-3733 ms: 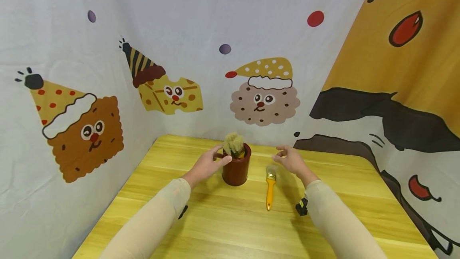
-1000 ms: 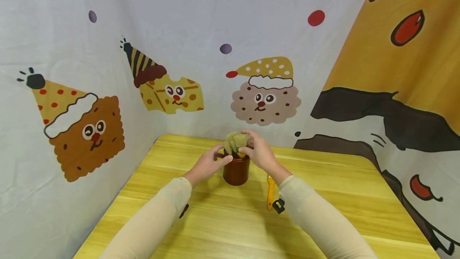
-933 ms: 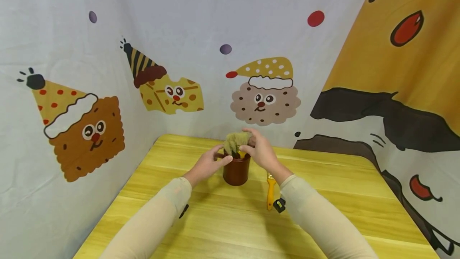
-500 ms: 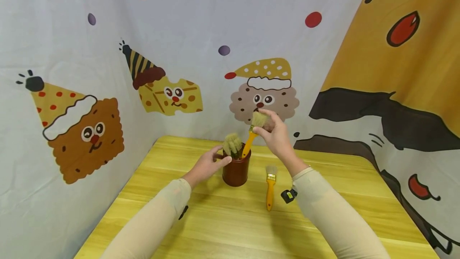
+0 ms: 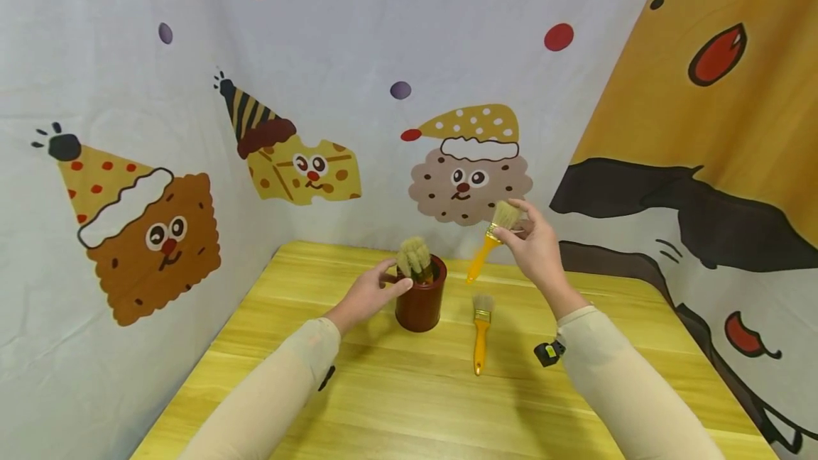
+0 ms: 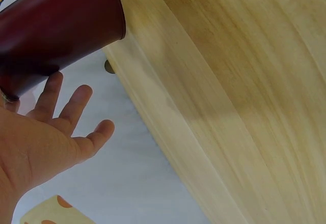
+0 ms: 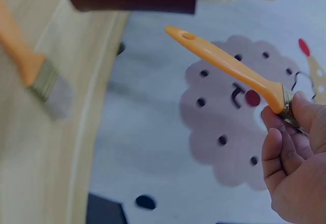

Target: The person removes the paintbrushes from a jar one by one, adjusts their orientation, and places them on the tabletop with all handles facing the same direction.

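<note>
A dark red can (image 5: 420,307) stands upright on the table, the bristle ends of several paintbrushes (image 5: 414,255) rising above its rim. My left hand (image 5: 369,295) holds the can at its upper left, thumb in front near the rim; in the left wrist view the outer fingers are spread beside its wall. To the can's right, my right hand (image 5: 535,245) pinches a paintbrush (image 7: 232,67) by its metal band and bristles. That brush is in the air, its orange handle slanting down to the left. Below it, another orange-handled paintbrush (image 5: 481,336) lies on the table, bristles pointing away.
The wooden table (image 5: 409,403) ends at a white cloth backdrop (image 5: 358,34) printed with cartoon food faces. Wrist straps with small black devices (image 5: 548,353) show below both forearms.
My right hand has drawn a paintbrush up out of the can and carried it to the right. My left hand stays at the can, and the brush on the table has not moved.
</note>
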The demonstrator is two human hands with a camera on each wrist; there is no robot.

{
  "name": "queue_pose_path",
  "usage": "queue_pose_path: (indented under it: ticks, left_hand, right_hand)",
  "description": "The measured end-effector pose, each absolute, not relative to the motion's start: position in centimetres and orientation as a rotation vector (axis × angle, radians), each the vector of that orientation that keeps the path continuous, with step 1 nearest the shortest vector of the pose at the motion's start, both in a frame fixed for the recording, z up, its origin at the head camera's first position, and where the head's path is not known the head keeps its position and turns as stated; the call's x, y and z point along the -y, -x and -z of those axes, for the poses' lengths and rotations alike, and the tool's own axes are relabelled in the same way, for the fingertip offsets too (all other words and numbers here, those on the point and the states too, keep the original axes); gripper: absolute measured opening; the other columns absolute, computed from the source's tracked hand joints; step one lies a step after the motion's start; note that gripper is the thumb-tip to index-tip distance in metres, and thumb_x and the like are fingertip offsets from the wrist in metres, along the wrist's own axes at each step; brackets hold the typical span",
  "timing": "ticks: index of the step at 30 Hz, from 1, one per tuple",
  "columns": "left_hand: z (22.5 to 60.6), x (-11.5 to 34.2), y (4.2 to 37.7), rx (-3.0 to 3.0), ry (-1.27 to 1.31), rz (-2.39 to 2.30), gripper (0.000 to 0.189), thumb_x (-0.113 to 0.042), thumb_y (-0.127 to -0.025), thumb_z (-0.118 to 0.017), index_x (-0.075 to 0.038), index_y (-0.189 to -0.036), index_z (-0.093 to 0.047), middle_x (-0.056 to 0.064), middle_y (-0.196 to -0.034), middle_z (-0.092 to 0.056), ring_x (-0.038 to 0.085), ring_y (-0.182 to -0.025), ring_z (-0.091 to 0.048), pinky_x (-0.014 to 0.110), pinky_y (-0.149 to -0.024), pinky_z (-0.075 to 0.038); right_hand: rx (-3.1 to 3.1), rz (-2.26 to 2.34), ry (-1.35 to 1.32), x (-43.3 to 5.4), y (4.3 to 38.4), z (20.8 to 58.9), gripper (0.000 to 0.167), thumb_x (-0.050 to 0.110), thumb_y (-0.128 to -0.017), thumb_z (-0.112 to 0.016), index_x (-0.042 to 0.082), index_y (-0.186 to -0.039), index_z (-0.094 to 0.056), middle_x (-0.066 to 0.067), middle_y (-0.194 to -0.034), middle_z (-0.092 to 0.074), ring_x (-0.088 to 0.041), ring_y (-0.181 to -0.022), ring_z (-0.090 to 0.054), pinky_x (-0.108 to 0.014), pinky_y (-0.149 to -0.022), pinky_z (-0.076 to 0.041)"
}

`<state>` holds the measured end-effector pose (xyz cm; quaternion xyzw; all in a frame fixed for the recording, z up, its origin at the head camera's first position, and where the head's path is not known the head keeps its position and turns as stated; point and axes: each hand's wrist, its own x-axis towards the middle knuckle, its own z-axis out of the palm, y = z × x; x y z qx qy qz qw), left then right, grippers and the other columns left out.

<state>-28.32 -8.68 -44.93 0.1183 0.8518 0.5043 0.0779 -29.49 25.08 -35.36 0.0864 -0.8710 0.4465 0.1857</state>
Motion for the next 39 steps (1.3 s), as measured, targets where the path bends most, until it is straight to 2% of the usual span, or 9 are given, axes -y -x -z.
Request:
queue_pose_path:
  ticks: [6,12,16,20,24,31,39]
  left_hand:
    - [45.3,8.5,28.4,-2.547,-0.357,-1.518,0.085,-0.066,-0.099,-0.066,-0.026,-0.168,-0.036,0.016,-0.166,-0.048,0.041,-0.147,-0.054,0.06,-0.111,-0.053]
    - [45.2,8.5,28.5,-2.547,-0.346,-1.515,0.086,-0.068,-0.099,-0.065,-0.028,-0.169,-0.035,0.015,-0.165,-0.049,0.042,-0.148,-0.052,0.061,-0.113,-0.051]
    - [45.0,8.6,28.5,-2.558,-0.344,-1.512,0.083,-0.065,-0.1,-0.065,-0.028,-0.168,-0.036,0.014,-0.168,-0.045,0.042,-0.148,-0.052,0.063,-0.114,-0.049]
    - [44.9,8.6,28.5,-2.566,-0.349,-1.516,0.083,-0.066,-0.1,-0.065,-0.029,-0.168,-0.037,0.012,-0.169,-0.045,0.042,-0.147,-0.053,0.063,-0.113,-0.05]
    - [45.0,8.7,28.6,-2.565,-0.349,-1.515,0.084,-0.067,-0.099,-0.066,-0.029,-0.168,-0.037,0.01,-0.168,-0.045,0.04,-0.146,-0.054,0.062,-0.112,-0.05]
    - [45.1,8.7,28.5,-2.561,-0.355,-1.517,0.084,-0.067,-0.099,-0.065,-0.027,-0.168,-0.037,0.013,-0.169,-0.044,0.041,-0.146,-0.054,0.062,-0.113,-0.05]
    - [45.3,8.7,28.7,-2.561,-0.36,-1.512,0.085,-0.067,-0.099,-0.065,-0.027,-0.168,-0.037,0.015,-0.168,-0.044,0.041,-0.147,-0.053,0.062,-0.112,-0.051]
  right_hand:
    - [2.591,-1.156,-0.174,-28.7,29.3,37.9,0.067,0.034,-0.103,-0.075,0.022,-0.161,-0.046,-0.016,-0.106,-0.08,-0.023,-0.081,-0.073,-0.033,-0.065,-0.056]
    - [2.725,-1.239,-0.119,-31.8,29.1,40.3,0.071,0.029,-0.105,-0.073,0.015,-0.165,-0.04,-0.02,-0.112,-0.077,-0.017,-0.082,-0.074,-0.031,-0.073,-0.061]
    - [2.776,-1.334,-0.084,-33.1,29.4,41.6,0.071,0.023,-0.105,-0.073,0.013,-0.166,-0.038,-0.017,-0.106,-0.074,-0.018,-0.083,-0.076,-0.033,-0.075,-0.062]
    - [2.848,-1.411,-0.029,-33.6,29.5,42.3,0.072,0.023,-0.105,-0.073,0.011,-0.166,-0.037,-0.013,-0.101,-0.074,-0.018,-0.082,-0.076,-0.034,-0.074,-0.062]
    - [2.918,-1.505,0.024,-33.7,29.4,43.3,0.075,0.023,-0.105,-0.072,0.008,-0.168,-0.033,-0.013,-0.103,-0.075,-0.019,-0.082,-0.074,-0.032,-0.073,-0.062]
    - [2.973,-1.619,0.056,-33.4,29.5,45.2,0.077,0.02,-0.105,-0.073,0.001,-0.167,-0.031,-0.021,-0.118,-0.074,-0.034,-0.094,-0.076,-0.043,-0.083,-0.066]
    - [3.054,-1.573,0.013,-32.5,29.5,46.7,0.075,0.022,-0.105,-0.072,-0.001,-0.164,-0.034,-0.014,-0.101,-0.079,-0.028,-0.08,-0.073,-0.04,-0.072,-0.062]
